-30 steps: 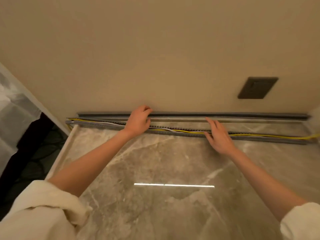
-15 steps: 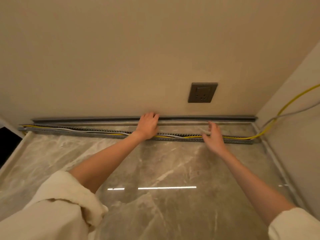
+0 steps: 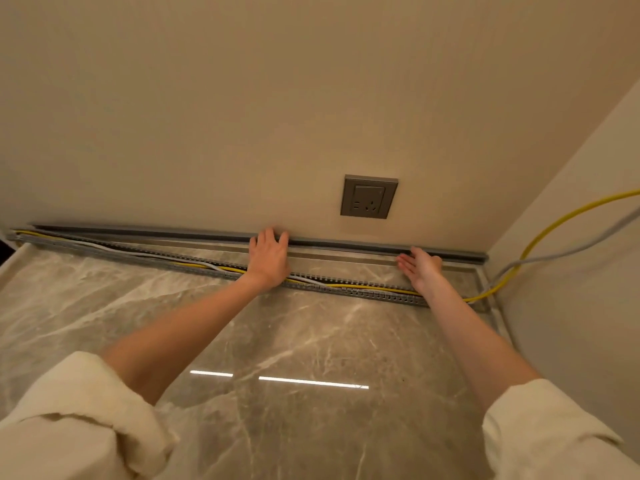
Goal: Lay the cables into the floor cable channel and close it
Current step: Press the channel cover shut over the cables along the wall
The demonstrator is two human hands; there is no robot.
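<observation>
Reaching for the cover strip

Our left hand (image 3: 268, 259) and right hand (image 3: 420, 268), fingers spread, touch the cover strip (image 3: 346, 241) against the wall; the cables (image 3: 346, 285) lie in the cable channel (image 3: 363, 292). A raised cable may block closure.

I have both arms stretched forward — left hand (image 3: 268, 259) flat, fingers spread, palm down; right hand (image 3: 420, 266) open, palm turned inward.

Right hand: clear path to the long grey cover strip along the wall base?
Probably yes. The right hand is open, its fingers already at the long grey cover strip, nothing between them. The left hand rests on the same strip further left, out of the way.
</observation>
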